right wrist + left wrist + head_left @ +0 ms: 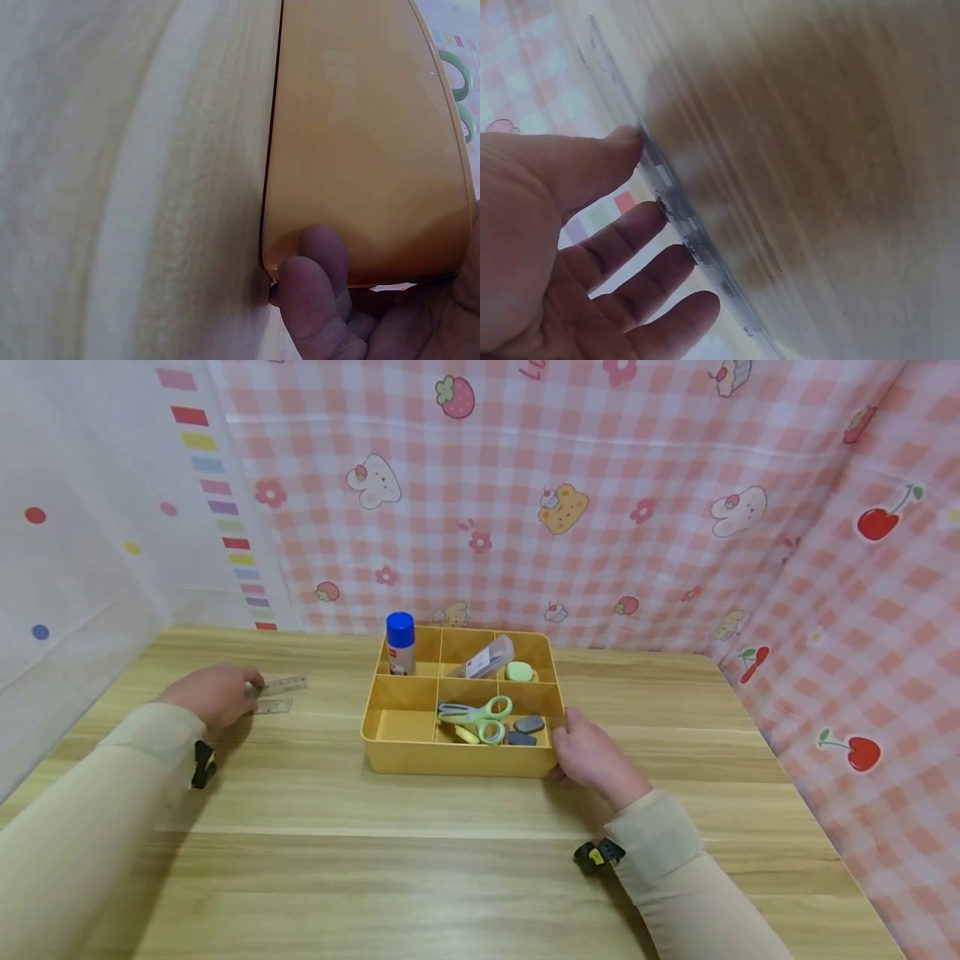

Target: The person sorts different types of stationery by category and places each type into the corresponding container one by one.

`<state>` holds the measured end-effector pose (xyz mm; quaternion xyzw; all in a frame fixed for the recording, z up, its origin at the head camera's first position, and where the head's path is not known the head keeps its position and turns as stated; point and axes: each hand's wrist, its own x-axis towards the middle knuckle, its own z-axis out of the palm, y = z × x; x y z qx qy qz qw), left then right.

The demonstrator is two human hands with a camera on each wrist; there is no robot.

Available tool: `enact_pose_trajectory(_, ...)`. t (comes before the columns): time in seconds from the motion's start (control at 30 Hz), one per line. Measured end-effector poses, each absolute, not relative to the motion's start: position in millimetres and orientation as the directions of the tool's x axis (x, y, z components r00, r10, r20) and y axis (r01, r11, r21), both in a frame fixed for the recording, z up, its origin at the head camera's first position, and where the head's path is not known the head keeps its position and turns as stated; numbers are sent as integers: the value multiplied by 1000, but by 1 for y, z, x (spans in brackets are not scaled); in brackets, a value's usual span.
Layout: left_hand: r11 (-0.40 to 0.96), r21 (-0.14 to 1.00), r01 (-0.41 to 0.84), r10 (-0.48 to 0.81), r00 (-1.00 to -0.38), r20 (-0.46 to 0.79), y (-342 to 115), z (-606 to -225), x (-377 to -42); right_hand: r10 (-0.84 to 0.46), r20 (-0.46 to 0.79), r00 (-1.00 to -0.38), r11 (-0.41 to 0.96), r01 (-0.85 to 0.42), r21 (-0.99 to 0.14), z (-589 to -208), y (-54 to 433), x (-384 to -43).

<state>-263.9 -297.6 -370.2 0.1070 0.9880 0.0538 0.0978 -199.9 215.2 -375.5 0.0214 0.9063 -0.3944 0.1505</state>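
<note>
At the left of the table, my left hand point(213, 695) has its thumb and fingertips at the edge of a clear ruler point(285, 685). Two see-through strips with markings reach out to the right of that hand. In the left wrist view the ruler point(676, 199) shows nearly edge-on against the wood, the thumb above and the other fingers spread along it. My right hand point(592, 756) grips the right side of a yellow compartment box point(457, 760), near its front corner. In the right wrist view, fingertips point(306, 300) curl round the box's lower corner.
Inside the box stand a blue-capped glue stick point(401, 643), a clear case point(487, 657) and a pale green item point(519, 672). Green scissors point(480, 714) lie over a front compartment, beside grey pieces point(528, 724). Patterned cloth point(480, 468) hangs behind the wooden table point(360, 868).
</note>
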Motion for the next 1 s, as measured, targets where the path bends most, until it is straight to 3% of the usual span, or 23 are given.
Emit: enact_pose_trajectory(1.0,977,83,196,205,-969,-134,-300,-371,-269,-73,-295,-953,694,164,-701,-373,215,-200)
